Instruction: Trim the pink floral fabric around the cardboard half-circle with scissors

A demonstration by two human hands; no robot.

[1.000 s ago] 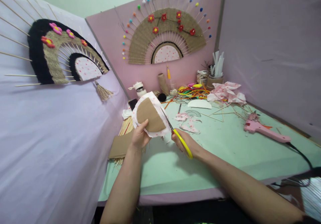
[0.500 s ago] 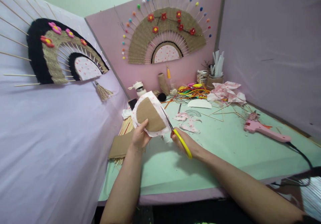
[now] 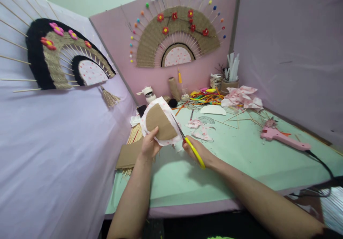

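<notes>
My left hand (image 3: 149, 147) holds up a brown cardboard half-disc (image 3: 160, 123) backed by white fabric with pink dots (image 3: 171, 117), pinching its lower edge above the table's left side. My right hand (image 3: 198, 152) grips yellow-handled scissors (image 3: 193, 149). Their blades (image 3: 178, 127) lie against the fabric's right edge.
A pink glue gun (image 3: 284, 138) with a black cord lies at the right on the green table (image 3: 241, 160). Fabric scraps (image 3: 199, 129), thin wooden sticks (image 3: 241, 117), coloured cords (image 3: 206, 96) and jars crowd the back. Cardboard (image 3: 128, 154) and skewers lie under my left hand. Two woven fans (image 3: 177, 35) hang on the walls.
Almost nothing moved. Both hands keep their hold; the view shifted slightly.
</notes>
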